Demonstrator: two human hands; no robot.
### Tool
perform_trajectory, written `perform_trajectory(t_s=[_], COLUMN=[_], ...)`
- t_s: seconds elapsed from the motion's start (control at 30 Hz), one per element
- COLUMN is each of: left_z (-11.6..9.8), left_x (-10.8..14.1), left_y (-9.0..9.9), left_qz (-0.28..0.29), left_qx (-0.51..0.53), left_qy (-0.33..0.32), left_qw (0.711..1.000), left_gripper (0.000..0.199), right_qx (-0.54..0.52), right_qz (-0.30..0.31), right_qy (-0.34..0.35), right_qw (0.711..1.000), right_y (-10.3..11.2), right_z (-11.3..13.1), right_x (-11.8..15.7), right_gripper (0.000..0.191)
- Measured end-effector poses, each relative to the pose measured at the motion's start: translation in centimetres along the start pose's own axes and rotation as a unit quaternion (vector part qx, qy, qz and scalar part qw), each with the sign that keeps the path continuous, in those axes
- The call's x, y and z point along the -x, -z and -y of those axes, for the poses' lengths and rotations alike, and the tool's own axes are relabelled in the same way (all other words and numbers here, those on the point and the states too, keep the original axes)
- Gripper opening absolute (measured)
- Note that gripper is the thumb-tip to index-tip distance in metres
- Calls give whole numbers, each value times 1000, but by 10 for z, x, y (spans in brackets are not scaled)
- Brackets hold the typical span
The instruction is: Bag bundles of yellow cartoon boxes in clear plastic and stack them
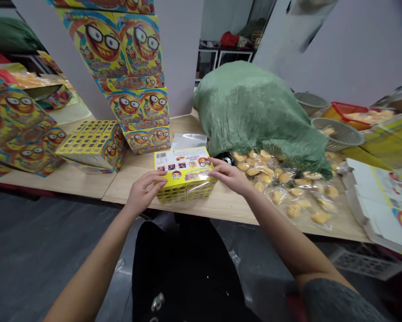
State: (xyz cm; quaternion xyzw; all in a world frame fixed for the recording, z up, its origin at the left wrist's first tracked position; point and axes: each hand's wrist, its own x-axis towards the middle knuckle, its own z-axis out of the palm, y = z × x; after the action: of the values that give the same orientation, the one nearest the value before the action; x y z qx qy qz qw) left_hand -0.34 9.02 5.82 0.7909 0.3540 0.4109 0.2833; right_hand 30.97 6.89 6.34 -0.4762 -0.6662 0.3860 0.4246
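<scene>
A yellow and white carton [184, 172] with cartoon faces and a barcode lies on the table in front of me. Its near side shows a small grid pattern, and a glossy shine runs along its front edge. My left hand [145, 190] touches the carton's left top edge, its fingers stretched over the corner. At the right end, my right hand [230, 175] has its fingers extended, the tips on the top edge. Neither hand is wrapped round the carton. Right of it, several plastic-wrapped yellow pieces [296, 191] spill from a large green woven sack [251, 105].
Stacked cartoon cartons [137, 105] stand behind on the left, beside a single carton [91, 143] and another pile [23, 120]. At right are grey baskets [338, 134], a red tray [350, 107] and an unfolded white carton [371, 192]. The wooden table's front edge [230, 210] runs before my legs.
</scene>
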Motion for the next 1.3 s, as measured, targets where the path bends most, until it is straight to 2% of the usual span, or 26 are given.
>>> perform_trajectory(t_s=[0.07, 0.17, 0.23, 0.33, 0.4, 0.43, 0.53, 0.6, 0.7, 0.77, 0.87, 0.93, 1.07, 1.2, 1.3], left_z=[-1, 7, 16, 21, 15, 10, -6, -13, -14, -12, -9, -9, -9, -3, 3], left_x=[11, 47, 72, 87, 77, 67, 37, 23, 9, 1, -12, -18, -22, -20, -21], left_y=[-2, -18, -35, -58, -63, -61, -44, -28, -5, 4, 8, 6, 0, -4, -6], left_qz=[23, 20, -19, -123, -180, -184, -134, -77, -8, 3, 12, 12, -31, -88, -121], left_qx=[-30, -160, -248, -294, -283, -271, -210, -148, -72, -56, -52, -53, -16, 105, 124], left_qy=[-18, -72, -114, -125, -111, -109, -97, -64, 25, 104, 197, 225, 261, 292, 318], left_qw=[999, 984, 962, 939, 935, 939, 964, 984, 997, 993, 979, 973, 965, 947, 932], left_gripper=[29, 69, 78, 70, 61, 52, 20, 10, 17, 23, 30, 32, 34, 36, 35], right_qx=[-8, -27, -38, -48, -58, -62, -70, -60, -49, -50, -39, -30, 2, 108, 175], right_qz=[-31, -66, -66, -56, -58, -58, -47, -34, -2, 28, 44, 40, 21, -11, -41], right_qy=[-13, -33, -43, -45, -42, -42, -29, -10, 2, 1, -3, -5, 3, 20, 43], right_qw=[999, 997, 996, 996, 996, 995, 996, 998, 999, 998, 998, 999, 1000, 994, 983], right_y=[-4, -9, -11, -9, -7, -6, -3, -1, 2, 3, 4, 5, 11, 13, 9], right_z=[-4, -9, -11, -12, -12, -11, -9, -6, -3, -2, -2, -3, -6, -13, -16], right_x=[0, 1, 1, -1, -2, -3, -5, -7, -11, -13, -16, -17, -21, -28, -30], right_gripper=[20, 20, 18, 18, 18, 18, 19, 19, 22, 23, 17, 15, 18, 21, 21])
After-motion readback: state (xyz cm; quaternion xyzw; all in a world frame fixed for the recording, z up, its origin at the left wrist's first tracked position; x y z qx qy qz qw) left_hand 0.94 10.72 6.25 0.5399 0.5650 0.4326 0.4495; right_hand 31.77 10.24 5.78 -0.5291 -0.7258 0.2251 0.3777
